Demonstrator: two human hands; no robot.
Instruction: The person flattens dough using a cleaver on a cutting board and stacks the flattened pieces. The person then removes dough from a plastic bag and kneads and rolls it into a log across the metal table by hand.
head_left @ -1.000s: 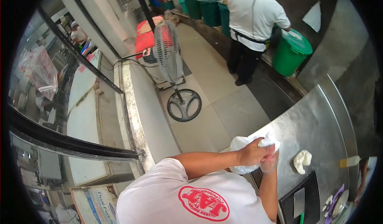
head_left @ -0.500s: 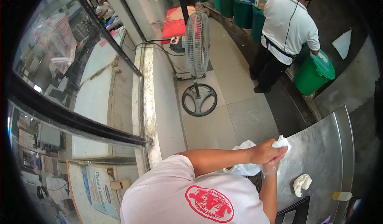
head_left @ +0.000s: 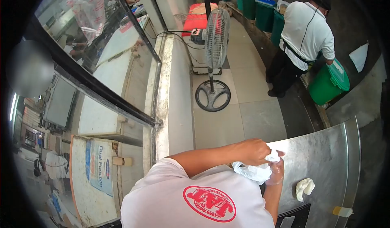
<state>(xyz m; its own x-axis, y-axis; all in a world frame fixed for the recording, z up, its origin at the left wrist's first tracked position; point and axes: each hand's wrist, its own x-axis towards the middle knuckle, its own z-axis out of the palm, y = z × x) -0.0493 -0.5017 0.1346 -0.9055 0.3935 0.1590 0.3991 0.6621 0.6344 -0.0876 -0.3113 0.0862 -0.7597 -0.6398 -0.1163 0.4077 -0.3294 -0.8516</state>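
Both hands are together above the near edge of a metal table [head_left: 325, 155]. My left hand [head_left: 256, 151] is closed with its fingers curled round a crumpled white bundle [head_left: 273, 157]; I cannot tell whether it is cloth, paper or plastic. Gripping the same bundle from the other side is my right hand [head_left: 277, 172], with clear plastic showing round its palm and wrist. A thin white plastic bag [head_left: 254, 172] hangs bunched under the hands, partly hidden by them. To the right, a soft cream-white lump [head_left: 304, 188] lies on the metal, apart from both hands.
A floor fan [head_left: 217, 39] with a round base stands ahead. Beyond it on the right, a co-worker in white [head_left: 304, 33] reaches to a green bin [head_left: 328, 85]. Glass panes and a ledge run along my left. A yellow-and-white object [head_left: 343, 211] lies near the table's right edge.
My hands have come back toward my body and to the left, and the white bundle has come with them. More of the hanging bag shows. The view has turned slightly left.
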